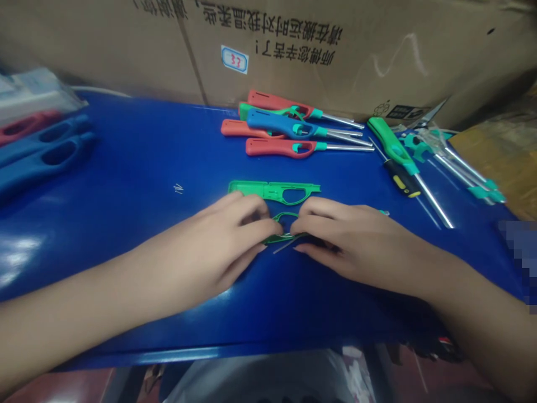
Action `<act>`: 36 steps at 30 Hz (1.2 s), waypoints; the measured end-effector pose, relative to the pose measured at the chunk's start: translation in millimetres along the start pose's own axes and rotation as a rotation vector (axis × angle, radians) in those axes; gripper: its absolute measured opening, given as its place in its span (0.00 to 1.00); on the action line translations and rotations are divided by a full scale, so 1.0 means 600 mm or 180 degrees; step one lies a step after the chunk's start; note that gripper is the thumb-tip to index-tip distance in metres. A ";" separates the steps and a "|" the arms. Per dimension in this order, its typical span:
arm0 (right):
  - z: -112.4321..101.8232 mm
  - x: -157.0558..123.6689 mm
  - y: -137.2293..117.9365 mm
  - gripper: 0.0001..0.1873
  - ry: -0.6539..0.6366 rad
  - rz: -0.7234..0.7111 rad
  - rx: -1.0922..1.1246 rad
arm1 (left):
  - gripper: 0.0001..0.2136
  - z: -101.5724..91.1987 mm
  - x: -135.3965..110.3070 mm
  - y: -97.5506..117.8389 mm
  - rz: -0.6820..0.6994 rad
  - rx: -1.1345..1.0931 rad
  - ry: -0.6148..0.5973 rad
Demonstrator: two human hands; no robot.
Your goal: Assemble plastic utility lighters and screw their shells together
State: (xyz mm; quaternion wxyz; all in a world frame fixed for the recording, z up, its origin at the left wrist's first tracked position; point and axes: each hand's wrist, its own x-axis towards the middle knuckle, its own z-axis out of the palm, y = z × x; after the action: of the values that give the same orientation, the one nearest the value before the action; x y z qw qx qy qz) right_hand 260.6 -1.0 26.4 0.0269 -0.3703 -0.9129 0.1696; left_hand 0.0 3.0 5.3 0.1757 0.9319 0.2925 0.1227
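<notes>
My left hand (230,238) and my right hand (352,235) meet near the middle of the blue table, fingers closed on a green lighter shell half (273,239). Much of it is hidden, though its trigger loop shows between my hands. Below my right fingertips a thin wire (282,248) sticks out toward the lower left. Just beyond lies a second green shell half (272,192), inner side up, close to my left knuckles. Several tiny screws (178,189) rest to the left. What my right fingers pinch inside the shell cannot be made out.
Several red, blue and green long-neck lighters (277,148) are piled at the back. To the right lie a green lighter (390,143), a black-and-yellow screwdriver (400,178) and metal tubes (465,162) with teal parts. Blue shells (25,165) sit left. A cardboard box (168,61) stands behind.
</notes>
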 end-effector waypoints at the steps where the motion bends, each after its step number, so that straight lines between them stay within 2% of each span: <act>1: 0.003 0.002 0.003 0.07 0.0037 -0.0012 0.0069 | 0.12 0.001 0.000 0.000 -0.0004 -0.0015 0.0001; 7: 0.003 0.009 0.020 0.02 0.0349 0.0031 0.0808 | 0.11 0.001 0.001 0.001 -0.0007 -0.0034 -0.0008; 13: 0.010 0.010 0.019 0.03 0.0158 -0.0156 0.0497 | 0.11 0.000 0.002 0.002 -0.0045 -0.0064 -0.0022; 19: 0.015 0.015 0.025 0.04 0.0458 -0.0391 0.0930 | 0.09 -0.001 0.001 0.001 -0.0018 -0.0055 -0.0018; 25: 0.015 0.015 0.020 0.03 0.0614 0.0076 0.0963 | 0.14 -0.002 0.002 0.002 -0.0055 -0.0017 -0.0020; 30: 0.016 0.014 0.019 0.02 0.0506 0.0471 0.1139 | 0.12 0.000 0.005 0.008 -0.0150 -0.0007 -0.0021; 36: 0.015 0.018 0.014 0.02 0.0536 0.0167 0.0821 | 0.13 0.001 0.009 0.016 -0.0270 -0.0116 -0.0028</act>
State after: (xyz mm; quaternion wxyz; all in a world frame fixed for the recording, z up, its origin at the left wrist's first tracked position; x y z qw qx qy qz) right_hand 256.9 9.6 14.1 0.1463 -0.4003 -0.8681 0.2545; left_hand 9.3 -1.7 9.4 0.1989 0.9159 0.3287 0.1163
